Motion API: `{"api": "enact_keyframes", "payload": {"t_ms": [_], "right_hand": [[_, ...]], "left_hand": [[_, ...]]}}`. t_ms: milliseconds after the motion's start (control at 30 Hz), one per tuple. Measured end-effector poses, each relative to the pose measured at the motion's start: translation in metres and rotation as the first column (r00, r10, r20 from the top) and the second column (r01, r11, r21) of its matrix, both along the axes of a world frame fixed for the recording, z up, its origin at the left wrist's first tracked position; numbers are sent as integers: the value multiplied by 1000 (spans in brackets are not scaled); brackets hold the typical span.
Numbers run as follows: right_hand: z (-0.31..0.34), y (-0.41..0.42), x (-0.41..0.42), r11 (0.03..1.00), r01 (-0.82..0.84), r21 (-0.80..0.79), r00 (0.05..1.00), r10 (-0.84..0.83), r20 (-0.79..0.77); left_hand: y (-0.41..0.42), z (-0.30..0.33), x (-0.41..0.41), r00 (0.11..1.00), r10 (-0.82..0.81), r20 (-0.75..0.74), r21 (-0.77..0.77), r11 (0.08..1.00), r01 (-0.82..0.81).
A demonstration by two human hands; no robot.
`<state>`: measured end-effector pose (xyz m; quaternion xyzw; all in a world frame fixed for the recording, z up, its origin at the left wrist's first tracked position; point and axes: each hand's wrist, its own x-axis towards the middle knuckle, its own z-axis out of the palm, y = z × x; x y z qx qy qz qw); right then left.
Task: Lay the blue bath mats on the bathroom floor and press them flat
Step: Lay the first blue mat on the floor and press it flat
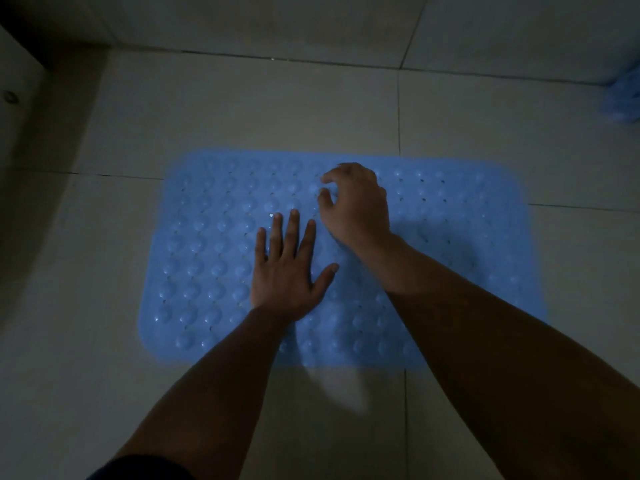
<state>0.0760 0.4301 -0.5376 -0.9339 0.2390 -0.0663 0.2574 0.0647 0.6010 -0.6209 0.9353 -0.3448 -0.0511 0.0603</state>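
Rubbery and thin, the blue rectangular bath mat with rows of raised bubbles and small holes [450,237] lies spread on the pale tiled bathroom floor [242,116], its long side running from nine o'clock to three o'clock in front of the person. It looks light, limp and soft — the sort of sheet that drapes and curls if lifted by one corner, so I would judge the edges or two corners the place to take hold, and flat palms the way to seat it. Its surface seems bumpy rather than slick, though the light is too dim to be sure.

Near the mat's middle, the left hand [287,271] rests palm-down with fingers straight and spread, holding nothing, only pressing. Just beyond it toward one o'clock, the right hand [356,206] is over the mat with fingers curled under and thumb bent close to them; whether it pinches a bump or merely touches, I cannot tell.

Off at two o'clock, at the frame's edge, a second patch of crumpled blue material [623,95] sits well apart — possibly another mat. At ten o'clock a dark vertical edge of wall or fixture [31,84] stands beside the floor. Nothing lies on the mat besides the hands.
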Motion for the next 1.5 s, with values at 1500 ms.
{"api": "enact_keyframes", "payload": {"t_ms": [1500], "right_hand": [[-89, 60, -88, 953, -153, -263, 974, 100, -203]], "left_hand": [[3, 35, 42, 998, 67, -16, -19, 998, -67]]}}
